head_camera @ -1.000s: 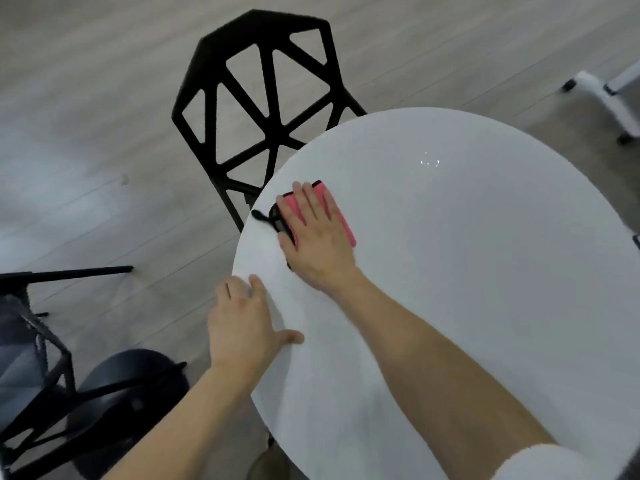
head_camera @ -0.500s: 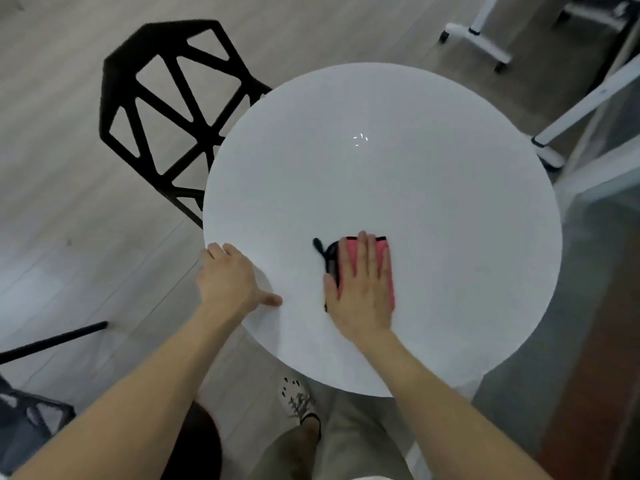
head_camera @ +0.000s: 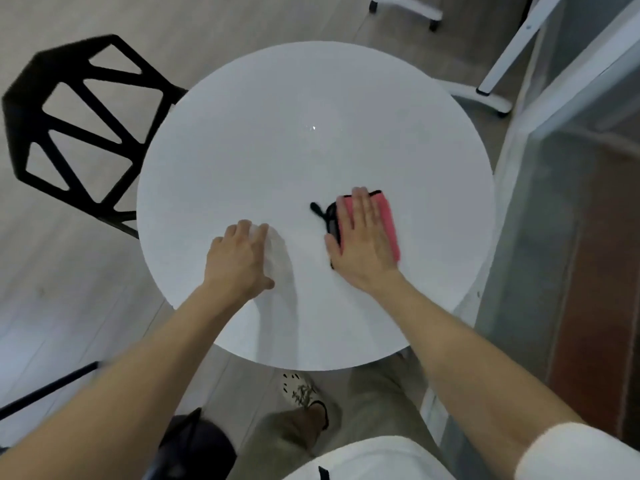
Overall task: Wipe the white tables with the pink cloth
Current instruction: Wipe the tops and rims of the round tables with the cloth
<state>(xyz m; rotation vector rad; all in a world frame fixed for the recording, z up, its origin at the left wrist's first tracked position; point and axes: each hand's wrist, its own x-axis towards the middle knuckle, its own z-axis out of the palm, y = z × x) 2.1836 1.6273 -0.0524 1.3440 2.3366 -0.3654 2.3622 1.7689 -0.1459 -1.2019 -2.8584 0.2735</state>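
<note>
- A patterned shoe (head_camera: 298,389) and khaki trouser legs stand under the near rim.
- Left hand (head_camera: 239,259) rests on the bench (head_camera: 294,133), fingers loosely spread, holding nothing.
- Right hand (head_camera: 363,247) presses flat, fingers straight, on the folded pink cloth (head_camera: 387,216), right of centre; its black loop trails left.
- The bench is round, white and glossy.
- A black chair (head_camera: 52,71) with triangular cut-outs touches the far-left rim.
- White wheeled legs (head_camera: 485,98) stand beyond on the pale plank floor (head_camera: 86,271).

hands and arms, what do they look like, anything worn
Two bare hands, left hand and right hand, no gloves, and no watch or rings that show. Both forearms are bare; a white sleeve covers the right upper arm.
</note>
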